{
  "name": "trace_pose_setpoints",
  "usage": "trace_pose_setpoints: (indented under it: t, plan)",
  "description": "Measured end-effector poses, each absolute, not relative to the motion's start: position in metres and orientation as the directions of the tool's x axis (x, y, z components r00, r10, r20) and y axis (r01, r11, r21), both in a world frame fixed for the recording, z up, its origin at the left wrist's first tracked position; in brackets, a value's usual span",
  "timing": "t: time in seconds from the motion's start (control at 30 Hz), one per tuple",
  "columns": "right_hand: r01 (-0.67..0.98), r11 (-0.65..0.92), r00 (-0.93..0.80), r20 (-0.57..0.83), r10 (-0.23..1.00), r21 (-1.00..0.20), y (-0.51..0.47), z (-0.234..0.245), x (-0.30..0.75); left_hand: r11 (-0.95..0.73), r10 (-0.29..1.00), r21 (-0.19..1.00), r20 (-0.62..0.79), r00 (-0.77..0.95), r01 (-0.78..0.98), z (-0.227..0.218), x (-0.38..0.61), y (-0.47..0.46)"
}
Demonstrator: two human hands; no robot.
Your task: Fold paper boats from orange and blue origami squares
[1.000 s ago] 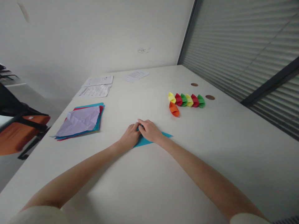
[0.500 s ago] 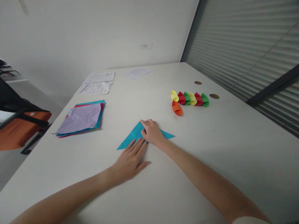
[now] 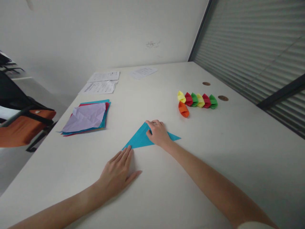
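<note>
Blue paper (image 3: 140, 138) lies under right fingers (image 3: 150, 124) — left fingers (image 3: 123, 156) too.

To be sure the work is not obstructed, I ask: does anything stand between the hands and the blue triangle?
Nothing visible does: the left hand touches the blue triangle at its left corner; the right hand rests on it. The orange piece lies apart.

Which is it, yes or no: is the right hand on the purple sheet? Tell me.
No, the right hand rests on the blue paper triangle, while the purple sheet lies on the stack to the left.
</note>
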State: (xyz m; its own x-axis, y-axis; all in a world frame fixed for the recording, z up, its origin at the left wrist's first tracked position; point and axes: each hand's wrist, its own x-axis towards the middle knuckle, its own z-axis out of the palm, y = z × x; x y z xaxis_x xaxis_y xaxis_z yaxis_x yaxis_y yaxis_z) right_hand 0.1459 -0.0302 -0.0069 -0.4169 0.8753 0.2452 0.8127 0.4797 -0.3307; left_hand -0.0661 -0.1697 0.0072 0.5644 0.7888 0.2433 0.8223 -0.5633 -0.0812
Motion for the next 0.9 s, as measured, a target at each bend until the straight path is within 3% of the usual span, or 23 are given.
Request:
trace_pose_setpoints:
  t: [0.23,0.43,0.67,0.9]
  plan:
    - [0.812,0.483,-0.417,0.253,0.873,-0.328,-0.03,-0.007,0.146,-0.485,0.829,-0.173,0.22,0.514,0.857,0.043,-0.068,-0.166]
    - [0.815,0.489,-0.418,0.267,0.868,-0.311,-0.031,-0.007,0.146,-0.674,0.691,-0.013,0.34,0.638,0.738,0.042,-0.03,-0.143]
    - [0.82,0.486,-0.412,0.277,0.868,-0.302,-0.031,-0.006,0.145,-0.673,0.738,0.123,0.169,0.653,0.729,0.004,-0.021,-0.13]
    - [0.852,0.448,-0.371,0.293,0.881,-0.271,0.004,-0.004,0.149,-0.622,0.783,0.116,0.124,0.61,0.775,0.003,-0.017,-0.098]
